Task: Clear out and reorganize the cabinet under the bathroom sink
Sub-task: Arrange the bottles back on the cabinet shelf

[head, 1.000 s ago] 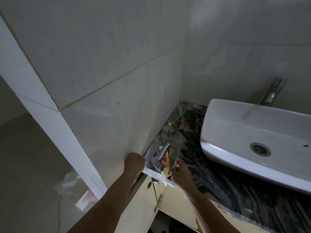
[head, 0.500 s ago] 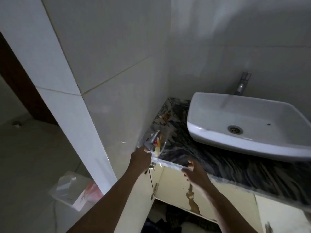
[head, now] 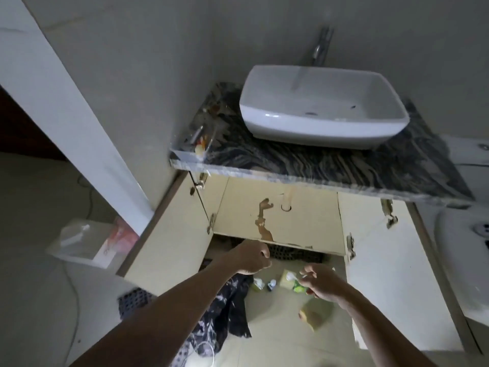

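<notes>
While both doors stand open, you reach low toward the cabinet [head: 280, 221].
Left hand [head: 251, 258]: grip loosely curled, holding nothing.
Right hand [head: 321, 283]: fingers half-spread, empty.
Advice: you lift one small item at a time.
Floor: bottles [head: 264, 283], dark cloth [head: 227, 308].
Table [head: 317, 165]: clear packet [head: 198, 141] with tap fitting.

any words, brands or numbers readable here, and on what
None can be read.
Clear packet on the countertop: red and yellow print, too blurred.
Boxed item in a plastic bag on the floor: a red mark on its side, too blurred.
Green packet and small bottles on the cabinet floor: labels too small.
</notes>
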The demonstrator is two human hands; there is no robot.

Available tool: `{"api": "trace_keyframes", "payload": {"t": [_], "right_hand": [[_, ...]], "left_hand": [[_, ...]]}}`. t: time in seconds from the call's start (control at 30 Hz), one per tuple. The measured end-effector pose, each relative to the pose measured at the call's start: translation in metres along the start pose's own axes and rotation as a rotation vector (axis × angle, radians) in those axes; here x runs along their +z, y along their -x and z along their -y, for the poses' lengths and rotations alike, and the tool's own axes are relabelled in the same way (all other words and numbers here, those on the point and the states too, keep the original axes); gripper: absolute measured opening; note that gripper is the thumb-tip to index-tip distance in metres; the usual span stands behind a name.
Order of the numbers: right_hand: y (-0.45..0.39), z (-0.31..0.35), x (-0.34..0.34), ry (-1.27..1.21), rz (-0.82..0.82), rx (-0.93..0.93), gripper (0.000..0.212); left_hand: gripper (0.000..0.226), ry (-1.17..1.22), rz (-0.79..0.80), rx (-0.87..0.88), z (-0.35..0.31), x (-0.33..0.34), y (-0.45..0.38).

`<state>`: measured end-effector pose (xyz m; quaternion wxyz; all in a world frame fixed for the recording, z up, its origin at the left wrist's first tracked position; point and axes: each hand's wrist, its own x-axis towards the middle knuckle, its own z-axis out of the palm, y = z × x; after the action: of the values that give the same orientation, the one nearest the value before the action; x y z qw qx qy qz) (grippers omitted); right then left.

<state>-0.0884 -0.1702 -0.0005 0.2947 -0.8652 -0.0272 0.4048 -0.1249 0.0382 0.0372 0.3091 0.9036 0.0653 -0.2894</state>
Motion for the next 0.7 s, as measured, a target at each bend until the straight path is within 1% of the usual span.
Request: {"api": "trace_keyframes", "payload": {"t": [0.13,0.2,0.27,0.33,0.4,0.47,0.5,0.53,0.6,0.63,0.7], "right_hand": [[-0.02,-0.055,0.011,0.124,0.024,-0.004,0.03],[-0.039,-0.089,0.019,0.156,0.062,0.032,0.025],[-0.063,-0.126,0.03,0.18,0.055,0.093,0.024],[-0.091,-0.16,0.044,0.194,0.062,0.106,0.026],[-0.122,-0.19,0.053,0.241,0.086,0.131,0.033],[-0.164,-0.224,0.063,0.236,0.07,0.204,0.04],[-0.187,-0.243,0.069,0.236,0.051,0.234,0.04],[-0.211,-0.261,0.074,0.229,0.028,0.257,0.041],[-0.262,-0.295,0.078,0.194,-0.058,0.303,0.046],[-0.289,-0.312,0.079,0.16,-0.116,0.314,0.049],[-0.342,-0.344,0.077,0.087,-0.246,0.288,0.052]], "left_hand": [[0.036,-0.023,0.007,-0.035,-0.001,0.058,-0.025],[0.04,-0.067,0.035,-0.001,0.004,0.104,-0.043],[0.043,-0.123,0.055,0.016,0.017,0.154,-0.066],[0.046,-0.229,0.122,0.059,0.033,0.209,-0.093],[0.045,-0.417,0.217,0.2,0.046,0.259,-0.123],[0.044,-0.618,0.331,0.413,0.057,0.305,-0.157],[0.043,-0.691,0.36,0.51,0.061,0.323,-0.181],[0.041,-0.735,0.351,0.592,0.065,0.337,-0.211],[0.039,-0.702,0.25,0.691,0.066,0.352,-0.281],[0.041,-0.633,0.171,0.701,0.064,0.357,-0.318],[0.043,-0.526,-0.006,0.645,0.055,0.355,-0.39]]}}
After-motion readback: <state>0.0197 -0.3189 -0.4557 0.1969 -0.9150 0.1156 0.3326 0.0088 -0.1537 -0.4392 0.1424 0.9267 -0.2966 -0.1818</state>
